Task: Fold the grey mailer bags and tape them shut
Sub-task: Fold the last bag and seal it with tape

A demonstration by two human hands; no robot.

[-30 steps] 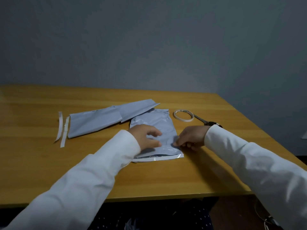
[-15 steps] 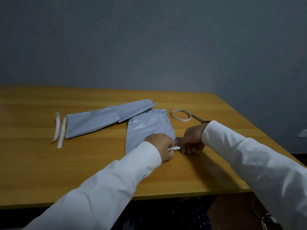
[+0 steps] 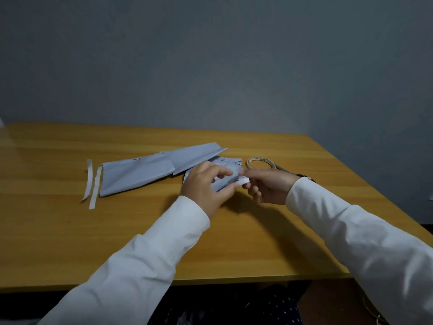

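The left hand (image 3: 206,184) grips the crumpled grey mailer bag (image 3: 225,177) at mid-tabletop, fingers curled over it. The right hand (image 3: 267,186) pinches a white strip (image 3: 242,182) at the bag's right edge. Just left lies a folded grey mailer bag (image 3: 150,171), with two loose white strips (image 3: 92,184) beside it. A tape roll (image 3: 260,163) sits behind the right hand on the wooden tabletop (image 3: 70,231).
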